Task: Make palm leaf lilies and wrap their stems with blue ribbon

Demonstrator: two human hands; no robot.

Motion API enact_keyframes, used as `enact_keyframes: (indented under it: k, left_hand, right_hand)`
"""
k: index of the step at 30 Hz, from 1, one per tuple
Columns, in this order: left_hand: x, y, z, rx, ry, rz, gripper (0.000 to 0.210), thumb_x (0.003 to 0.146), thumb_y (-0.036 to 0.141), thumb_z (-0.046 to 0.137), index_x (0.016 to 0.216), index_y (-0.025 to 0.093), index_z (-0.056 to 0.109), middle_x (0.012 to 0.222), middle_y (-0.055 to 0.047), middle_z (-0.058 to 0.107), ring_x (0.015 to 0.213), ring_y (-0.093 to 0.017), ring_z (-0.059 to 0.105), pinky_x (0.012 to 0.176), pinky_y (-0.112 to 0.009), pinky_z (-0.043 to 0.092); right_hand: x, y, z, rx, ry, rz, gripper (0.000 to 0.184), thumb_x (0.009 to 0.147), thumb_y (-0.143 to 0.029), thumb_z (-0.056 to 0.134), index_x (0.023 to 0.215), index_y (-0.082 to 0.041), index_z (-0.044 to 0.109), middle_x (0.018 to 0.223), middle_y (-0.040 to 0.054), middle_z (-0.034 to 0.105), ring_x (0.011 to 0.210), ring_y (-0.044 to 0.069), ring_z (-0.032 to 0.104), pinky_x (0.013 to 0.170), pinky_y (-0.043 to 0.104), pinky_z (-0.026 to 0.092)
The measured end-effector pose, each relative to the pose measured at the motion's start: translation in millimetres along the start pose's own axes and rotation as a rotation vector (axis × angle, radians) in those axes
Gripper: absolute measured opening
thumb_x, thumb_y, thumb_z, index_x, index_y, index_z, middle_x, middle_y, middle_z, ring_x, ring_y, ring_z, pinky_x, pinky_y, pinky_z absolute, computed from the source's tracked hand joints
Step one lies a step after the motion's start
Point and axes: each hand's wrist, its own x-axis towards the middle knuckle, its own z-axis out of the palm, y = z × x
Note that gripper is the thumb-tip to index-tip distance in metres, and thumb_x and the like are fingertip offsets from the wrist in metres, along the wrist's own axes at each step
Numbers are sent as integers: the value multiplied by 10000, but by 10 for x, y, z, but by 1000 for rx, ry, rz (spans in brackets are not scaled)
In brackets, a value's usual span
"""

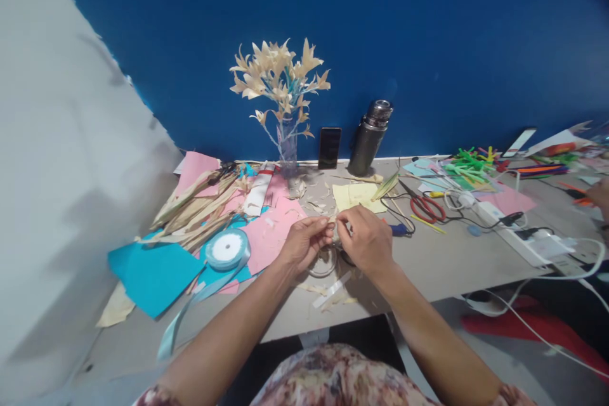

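My left hand (309, 241) and my right hand (366, 238) meet over the middle of the table, fingertips almost touching. Both pinch a small pale piece of corn husk (332, 219), mostly hidden by the fingers. Under them lies a roll of clear tape (325, 263), partly covered. Husk scraps are scattered around, and a yellow paper sheet (356, 195) is just beyond my right hand. Pink paper (273, 238) lies beside my left hand. Behind, a clear vase (288, 146) holds pale husk flowers (280, 70) on bluish stems.
Dried corn husks (204, 209), a blue ribbon spool (228, 248) and teal paper (155, 273) lie left. A phone (329, 147) and a flask (370, 139) stand by the wall. Red-handled scissors (428, 208), a power strip (514, 235) and cables are right. Another person's hand (600, 196) shows far right.
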Motion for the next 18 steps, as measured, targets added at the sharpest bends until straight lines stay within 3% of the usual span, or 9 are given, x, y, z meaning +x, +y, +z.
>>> enact_keyframes:
  k: [7,12,15,18]
  left_hand:
    - [20,-38,-15,32,16,18,244,613,113,875,794,50,724,644,-61,690,538,-99,615,524,-188,517]
    - [41,-16,-50,-5,5,-10,250,625,123,860,783,86,670,629,-17,634,523,-61,557,499,-153,458]
    - [21,15,-59,-49,-50,-47,279,629,121,853,780,118,618,681,-14,625,510,-47,507,468,-149,404]
    - [-4,20,-62,-97,-108,-78,297,653,121,844,788,146,581,648,16,583,491,-45,471,461,-152,369]
  right_hand:
    - [-30,-42,50,13,-21,25,144,909,-139,571,819,-206,662,790,53,682,792,204,613,702,298,381]
    - [-38,-30,-49,300,45,53,81,924,-262,625,890,-200,665,804,43,687,657,162,577,673,282,430]
    - [-35,56,-99,421,143,180,131,928,-285,596,850,-204,662,757,40,668,619,159,555,653,290,447]
    - [-37,148,-42,567,18,358,129,890,-298,610,875,-203,696,777,39,689,637,164,575,628,289,459]
